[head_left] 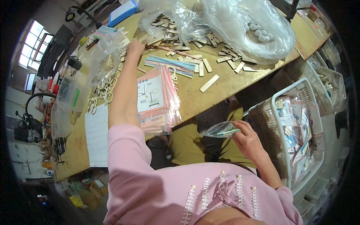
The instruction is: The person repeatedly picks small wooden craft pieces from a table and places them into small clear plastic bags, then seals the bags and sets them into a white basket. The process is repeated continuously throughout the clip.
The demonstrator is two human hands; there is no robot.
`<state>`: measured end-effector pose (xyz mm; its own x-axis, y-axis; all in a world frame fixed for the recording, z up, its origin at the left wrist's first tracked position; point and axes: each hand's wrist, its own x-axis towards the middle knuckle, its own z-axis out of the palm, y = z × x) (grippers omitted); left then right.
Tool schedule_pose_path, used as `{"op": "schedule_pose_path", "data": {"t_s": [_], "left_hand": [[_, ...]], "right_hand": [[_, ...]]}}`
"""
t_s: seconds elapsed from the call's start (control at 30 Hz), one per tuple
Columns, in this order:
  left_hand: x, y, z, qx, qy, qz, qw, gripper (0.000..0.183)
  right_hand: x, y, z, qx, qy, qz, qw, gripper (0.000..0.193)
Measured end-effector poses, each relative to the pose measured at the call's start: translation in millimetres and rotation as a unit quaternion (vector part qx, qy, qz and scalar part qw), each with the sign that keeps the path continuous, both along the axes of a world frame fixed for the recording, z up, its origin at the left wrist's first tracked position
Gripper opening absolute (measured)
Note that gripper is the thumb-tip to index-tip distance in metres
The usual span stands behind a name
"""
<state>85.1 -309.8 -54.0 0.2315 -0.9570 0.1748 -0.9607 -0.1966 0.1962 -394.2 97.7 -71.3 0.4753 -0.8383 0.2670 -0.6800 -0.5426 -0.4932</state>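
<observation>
My left hand (pixel 135 48) reaches to the far left of the table, at the edge of the wooden pieces. Its fingertips are hidden, so their grip cannot be made out. Low in front of me, beside the table edge, my right hand (pixel 247 139) is closed on a clear plastic bag (pixel 222 129) with thin pale green and white strips inside. A stack of printed clear packets (pixel 152 97) lies under my left forearm's right side. Just beyond it sits a bundle of coloured sticks (pixel 170 66). Flat wooden pieces (pixel 209 83) are scattered farther right.
A large clear bag (pixel 277 41) holds white balls at the back right. Wooden rings (pixel 103 92) and a white sheet (pixel 95 131) lie at left. To my right stands a white basket (pixel 282 144) full of filled packets. A blue box (pixel 122 14) is at the back.
</observation>
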Motion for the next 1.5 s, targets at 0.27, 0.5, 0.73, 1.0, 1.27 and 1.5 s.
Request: {"op": "schedule_pose_path", "data": {"t_s": [0.27, 0.5, 0.73, 1.0, 1.27, 1.5], "left_hand": [[29.8, -22.7, -27.8, -0.096, 0.172, 0.021, 0.98, 0.068], [4.2, 5.4, -14.3, -0.121, 0.477, 0.054, 0.869, 0.035], [13.9, 90.2, 21.4, -0.16, 0.56, -0.027, 0.812, 0.021], [-202.4, 335.2, 82.3, 0.017, 0.275, -0.472, 0.837, 0.015], [-248.1, 320.2, 64.5, 0.075, 0.167, -0.554, 0.812, 0.02], [-181.0, 124.6, 37.2, -0.116, -0.013, -0.319, 0.941, 0.017]], "right_hand": [[7.9, -5.8, -6.4, 0.015, 0.015, 0.012, 1.0, 0.008], [0.2, -2.6, -7.9, 0.014, 0.001, -0.01, 1.0, 0.007], [-13.1, 3.7, -7.5, -0.05, -0.062, -0.047, 0.996, 0.014], [-3.7, -14.6, 15.1, -0.056, -0.111, -0.006, 0.992, 0.016], [-9.0, 1.0, 4.3, -0.044, -0.101, 0.004, 0.994, 0.013], [-24.4, 13.9, -7.0, -0.019, -0.104, -0.033, 0.994, 0.009]]}}
